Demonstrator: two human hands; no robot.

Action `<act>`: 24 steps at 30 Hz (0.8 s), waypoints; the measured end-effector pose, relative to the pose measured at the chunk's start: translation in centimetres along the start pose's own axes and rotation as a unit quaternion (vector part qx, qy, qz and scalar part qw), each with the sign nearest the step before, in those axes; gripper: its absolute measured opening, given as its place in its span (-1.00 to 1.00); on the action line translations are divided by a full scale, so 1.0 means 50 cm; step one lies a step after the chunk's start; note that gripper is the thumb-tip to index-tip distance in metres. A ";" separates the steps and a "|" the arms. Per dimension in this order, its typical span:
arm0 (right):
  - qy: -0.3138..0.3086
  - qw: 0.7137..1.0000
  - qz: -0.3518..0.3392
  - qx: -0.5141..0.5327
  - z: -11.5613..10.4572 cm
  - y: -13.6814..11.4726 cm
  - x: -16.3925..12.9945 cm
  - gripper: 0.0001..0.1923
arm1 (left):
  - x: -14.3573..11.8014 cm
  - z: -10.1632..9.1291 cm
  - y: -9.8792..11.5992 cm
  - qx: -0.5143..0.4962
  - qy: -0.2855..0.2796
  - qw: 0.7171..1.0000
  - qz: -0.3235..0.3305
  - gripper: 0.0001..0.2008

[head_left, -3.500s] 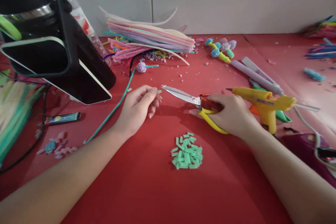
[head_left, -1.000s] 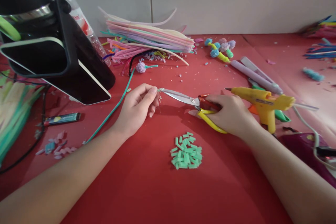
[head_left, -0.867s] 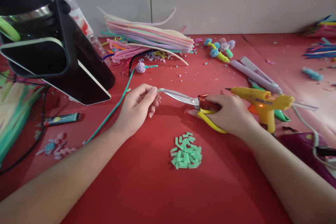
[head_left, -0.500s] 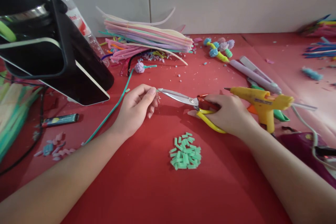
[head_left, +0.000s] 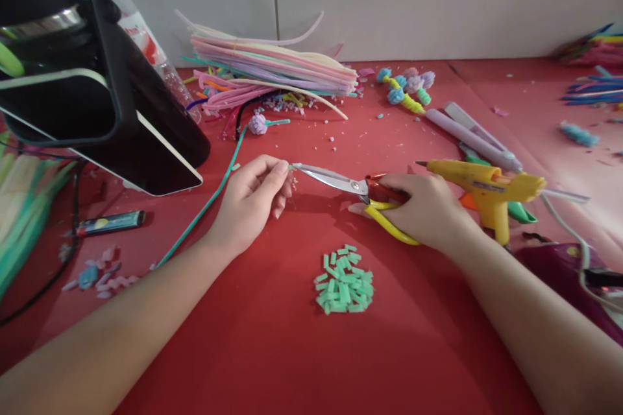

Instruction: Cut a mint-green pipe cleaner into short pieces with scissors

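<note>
My right hand (head_left: 423,207) is wrapped round the handles, one red and one yellow, of a pair of scissors (head_left: 335,179). The blades look nearly closed and point left. Their tips reach a small green pipe cleaner piece (head_left: 293,166), pinched between thumb and fingers of my left hand (head_left: 257,198); most of that piece is hidden. Tiny clippings lie just below the tips. Nearer to me, between my forearms, is a pile of short green pipe cleaner pieces (head_left: 344,282) on the red table (head_left: 272,343).
A black tumbler (head_left: 165,91) leans in at the left beside a plastic bottle (head_left: 146,42). Bundled pipe cleaners (head_left: 277,65) lie at the back. On the right are a yellow glue gun (head_left: 487,185), a lilac hair straightener (head_left: 467,136) and a white cord (head_left: 567,227). A lighter (head_left: 111,223) lies left.
Both hands, the scissors and the green pile stay practically where they were. The view has shifted very slightly.
</note>
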State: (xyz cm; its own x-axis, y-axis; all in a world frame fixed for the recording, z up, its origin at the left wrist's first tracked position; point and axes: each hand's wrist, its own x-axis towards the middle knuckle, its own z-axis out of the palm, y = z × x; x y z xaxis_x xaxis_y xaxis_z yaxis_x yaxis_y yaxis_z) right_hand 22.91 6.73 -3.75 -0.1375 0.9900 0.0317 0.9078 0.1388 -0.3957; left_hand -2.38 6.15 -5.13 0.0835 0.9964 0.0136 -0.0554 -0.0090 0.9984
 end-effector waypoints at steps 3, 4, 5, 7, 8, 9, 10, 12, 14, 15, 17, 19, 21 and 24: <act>0.004 1.000 -0.005 -0.006 -0.001 -0.001 0.000 -0.24 | 0.000 0.001 0.000 -0.002 0.002 1.000 -0.004 -0.79; 0.007 1.000 -0.007 -0.005 -0.002 -0.002 -0.001 -0.24 | 0.000 0.002 0.000 -0.003 0.002 1.000 -0.005 -0.79; 0.013 1.000 -0.009 -0.004 -0.003 -0.003 -0.001 -0.25 | -0.001 0.002 0.000 -0.005 0.003 1.000 -0.006 -0.79; 0.021 1.000 -0.014 0.001 -0.005 -0.005 -0.003 -0.24 | -0.001 0.002 0.000 -0.010 0.004 1.000 -0.012 -0.78; 0.023 1.000 -0.016 0.004 -0.006 -0.005 -0.004 -0.25 | -0.001 0.002 0.001 -0.012 0.005 1.000 -0.016 -0.77; 0.022 1.000 -0.015 0.006 -0.007 -0.005 -0.004 -0.25 | -0.002 0.001 0.002 -0.013 0.005 1.000 -0.022 -0.76; 0.018 1.000 -0.014 0.007 -0.007 -0.005 -0.005 -0.26 | -0.002 0.001 0.002 -0.013 0.005 1.000 -0.027 -0.74; 0.010 1.000 -0.012 0.007 -0.009 -0.005 -0.005 -0.27 | -0.002 0.000 0.004 -0.008 0.004 0.999 -0.036 -0.71; 0.006 1.000 -0.015 0.005 -0.010 -0.006 -0.005 -0.27 | -0.003 -0.001 0.005 -0.002 0.004 0.999 -0.042 -0.69; 0.004 1.000 -0.018 0.005 -0.011 -0.007 -0.005 -0.27 | -0.003 -0.001 0.005 -0.001 0.003 0.999 -0.044 -0.68; 0.001 1.000 -0.021 0.002 -0.011 -0.007 -0.005 -0.28 | -0.003 -0.001 0.006 0.000 0.001 0.999 -0.047 -0.68; -0.001 1.000 -0.020 -0.002 -0.010 -0.007 -0.005 -0.28 | -0.003 -0.001 0.006 -0.001 -0.002 0.999 -0.048 -0.69; 0.000 1.000 -0.020 -0.006 -0.008 -0.005 -0.005 -0.28 | -0.002 -0.002 0.005 -0.001 -0.003 0.999 -0.047 -0.69; -0.006 1.000 -0.020 -0.012 -0.005 -0.004 -0.004 -0.26 | -0.001 -0.004 0.004 -0.002 -0.006 0.999 -0.046 -0.70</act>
State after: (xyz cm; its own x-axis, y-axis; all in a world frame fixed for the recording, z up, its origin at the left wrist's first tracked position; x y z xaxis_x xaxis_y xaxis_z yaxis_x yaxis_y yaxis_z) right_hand 22.88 6.50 -3.44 -0.1790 0.9832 0.0352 0.9104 0.1791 -0.3730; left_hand -2.57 6.11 -4.94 0.0999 0.9920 -0.0777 -0.0500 0.0830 0.9953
